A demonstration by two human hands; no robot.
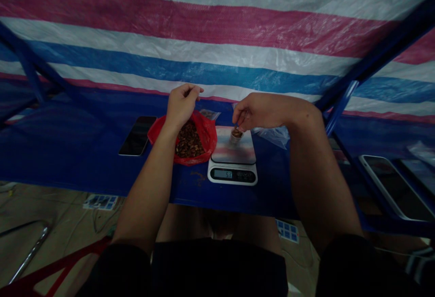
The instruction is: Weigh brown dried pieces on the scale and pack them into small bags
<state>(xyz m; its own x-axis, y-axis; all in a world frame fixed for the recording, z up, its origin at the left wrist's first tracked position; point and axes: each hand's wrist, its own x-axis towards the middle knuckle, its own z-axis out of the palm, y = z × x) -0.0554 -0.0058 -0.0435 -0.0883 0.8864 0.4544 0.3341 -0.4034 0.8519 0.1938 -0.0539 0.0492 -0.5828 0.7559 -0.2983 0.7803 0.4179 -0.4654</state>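
My left hand (183, 104) hangs over the far side of an open red plastic bag (210, 140), its fingers curled in and thumb against them. Whatever those fingers hold, if anything, is hidden. Inside the bag lie many brown, shiny seeds or beans (188, 142). My right hand (253, 112) is bent down with its fingertips pinched at the mouth of a small cup (235, 139), which contains similar brown pieces. I cannot make out what is in the pinch. The cup stands on the flat plate of a white digital kitchen scale (217, 174), whose lit display seems to show 53.
A dark phone (138, 136) lies left of the bag on the blue table (68, 152). Clear plastic bags (273, 136) lie behind and right of the scale. Blue metal bars (340, 106) flank the table, with a striped sheet (204, 25) behind. Another phone (396, 186) is at the right.
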